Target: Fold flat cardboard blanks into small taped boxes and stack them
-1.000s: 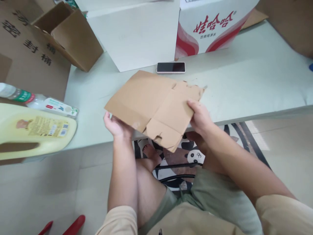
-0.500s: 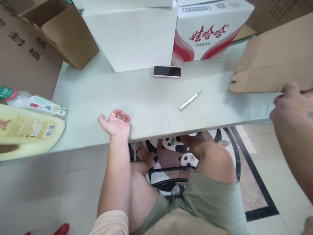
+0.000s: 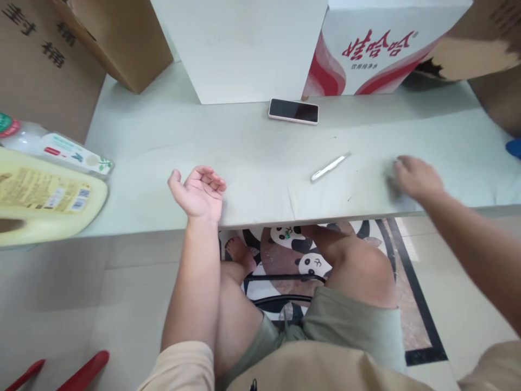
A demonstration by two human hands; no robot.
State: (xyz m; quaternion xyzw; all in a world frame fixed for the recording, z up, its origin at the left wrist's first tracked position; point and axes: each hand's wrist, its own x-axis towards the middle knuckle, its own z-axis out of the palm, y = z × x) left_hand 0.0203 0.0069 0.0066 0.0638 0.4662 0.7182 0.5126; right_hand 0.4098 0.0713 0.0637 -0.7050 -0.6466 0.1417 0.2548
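My left hand (image 3: 199, 193) rests palm up at the table's near edge, fingers loosely bent and apart, with nothing in it. My right hand (image 3: 419, 176) is low over the right part of the table, back of the hand up. Its fingers are blurred and partly hidden, and no object shows in them. A slim pen-like white and silver tool (image 3: 330, 167) lies between the hands, nearer the right one. Farther back is a phone-like device (image 3: 293, 111) with a dark screen, close to a large white box (image 3: 252, 54).
A white and red carton (image 3: 374, 60) stands at the back, cardboard (image 3: 472, 60) to its right. Brown boxes (image 3: 138, 49) occupy the back left. A yellow jug (image 3: 49, 195) and a clear bottle (image 3: 35, 138) lie at the left. Something blue (image 3: 513, 147) shows at the right edge.
My right hand has let go of the flat cardboard and moved left over the table. That cardboard is gone from the right front. My left hand stays open; the view has shifted slightly.
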